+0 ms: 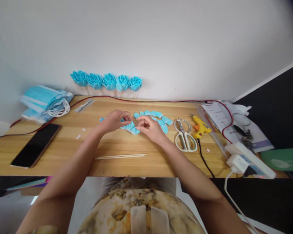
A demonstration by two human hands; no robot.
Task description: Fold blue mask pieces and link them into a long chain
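Note:
Over the middle of the wooden table, my left hand has its fingers curled toward the thumb. Blue shows between them, but I cannot make out whether it is a held piece or one lying behind. My right hand faces it, with a gap between bent fingers and thumb and nothing visible in it. Under and around both hands lie folded light-blue petal pieces in a curved row, partly covered by the hands. Two thin pale sticks lie nearer the front edge.
Several blue flowers on sticks lean against the wall. Blue face masks and a phone lie left. Scissors, a yellow glue gun and a power strip are right. A red-black cable runs along the back.

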